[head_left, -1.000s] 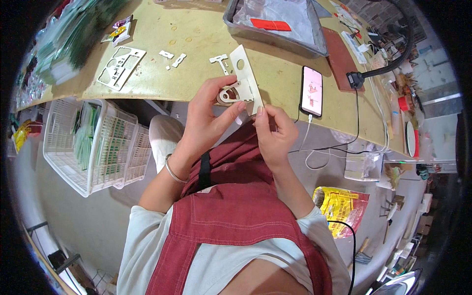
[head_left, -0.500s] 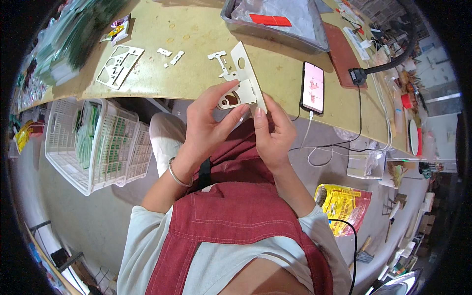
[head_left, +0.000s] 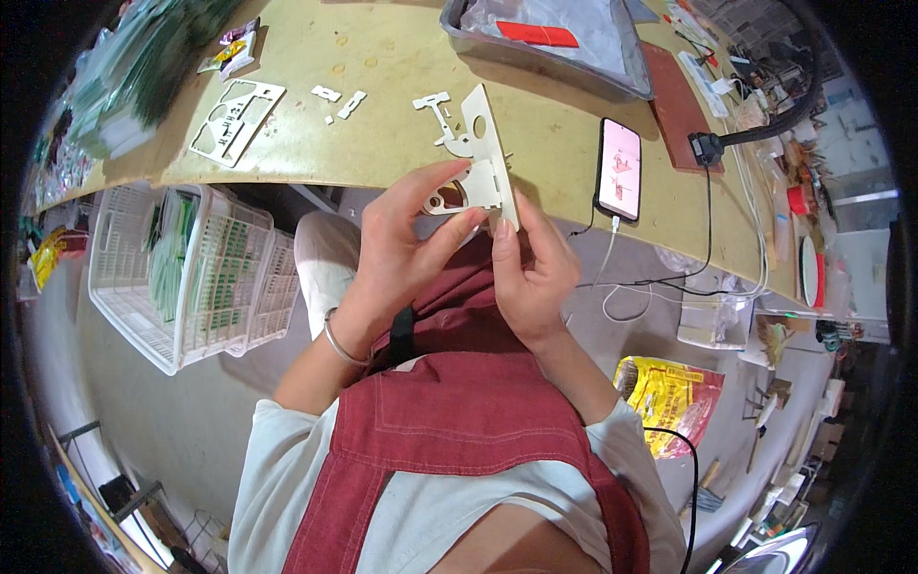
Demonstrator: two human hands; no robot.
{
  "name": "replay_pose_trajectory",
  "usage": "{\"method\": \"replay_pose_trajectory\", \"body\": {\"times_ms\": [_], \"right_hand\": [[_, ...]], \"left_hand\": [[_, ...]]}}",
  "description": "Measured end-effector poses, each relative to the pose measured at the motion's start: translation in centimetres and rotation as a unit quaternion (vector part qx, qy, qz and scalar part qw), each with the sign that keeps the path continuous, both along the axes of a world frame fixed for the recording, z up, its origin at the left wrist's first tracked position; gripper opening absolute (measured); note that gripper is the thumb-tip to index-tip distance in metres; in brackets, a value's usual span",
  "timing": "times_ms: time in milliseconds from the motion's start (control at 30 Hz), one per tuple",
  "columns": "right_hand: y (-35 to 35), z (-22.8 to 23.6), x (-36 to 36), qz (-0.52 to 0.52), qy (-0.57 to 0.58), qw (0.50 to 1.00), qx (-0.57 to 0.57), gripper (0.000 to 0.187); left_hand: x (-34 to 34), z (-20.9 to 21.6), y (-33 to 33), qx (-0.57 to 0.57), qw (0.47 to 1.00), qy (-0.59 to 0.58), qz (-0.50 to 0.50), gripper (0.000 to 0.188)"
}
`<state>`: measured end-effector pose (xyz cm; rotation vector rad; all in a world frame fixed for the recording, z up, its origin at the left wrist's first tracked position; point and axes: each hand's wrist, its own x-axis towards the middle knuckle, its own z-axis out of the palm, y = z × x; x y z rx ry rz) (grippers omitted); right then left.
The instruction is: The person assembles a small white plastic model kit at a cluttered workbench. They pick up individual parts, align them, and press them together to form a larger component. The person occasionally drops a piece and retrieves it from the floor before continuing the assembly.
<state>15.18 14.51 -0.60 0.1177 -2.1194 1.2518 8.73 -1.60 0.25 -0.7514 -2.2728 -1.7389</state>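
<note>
Gripping white cutout sheet [head_left: 488,158], both hands.

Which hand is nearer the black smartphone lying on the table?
Right. The right hand is just left of the black smartphone; the left hand is farther left, beyond the white plastic sheet.

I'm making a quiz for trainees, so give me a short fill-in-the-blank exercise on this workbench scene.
1. Both hands hold a white plastic ____ with cut-outs.
2. The phone lies on the table with its screen ____.
3. The basket beside the person's left knee is ____ in colour.
4. The left hand has a ____ on its wrist.

Missing words: sheet; lit; white; bangle
</note>
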Motion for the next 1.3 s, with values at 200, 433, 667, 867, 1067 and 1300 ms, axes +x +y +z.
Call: {"method": "replay_pose_trajectory", "body": {"times_ms": [200,433,667,867,1067,1300], "right_hand": [[0.8,-0.3,-0.6,0.004,-0.008,1.0,-0.018,0.036],[0.4,0.0,-0.4,-0.007,-0.004,1.0,-0.005,0.034],[0.2,0.1,-0.1,-0.01,-0.033,0.999,-0.02,0.032],[-0.1,0.6,0.0,0.007,-0.016,1.0,0.025,0.033],[-0.4,0.4,-0.2,0.015,0.019,0.998,0.067,0.034],[-0.5,-0.4,-0.8,0.031,-0.011,0.998,0.057,0.034]], "left_hand": [[-0.3,0.0,0.5,0.017,1.0,0.005,-0.007,0.048],[0.0,0.4,1.0,0.009,1.0,0.008,-0.011,0.052],[0.2,-0.1,1.2,-0.082,0.99,0.107,0.043,0.054],[0.5,-0.2,1.0,-0.08,0.987,0.13,0.06,0.056],[0.5,0.0,0.3,-0.079,0.99,0.104,0.044,0.051],[0.1,-0.8,-0.3,-0.12,0.986,0.099,0.053,0.053]]}}
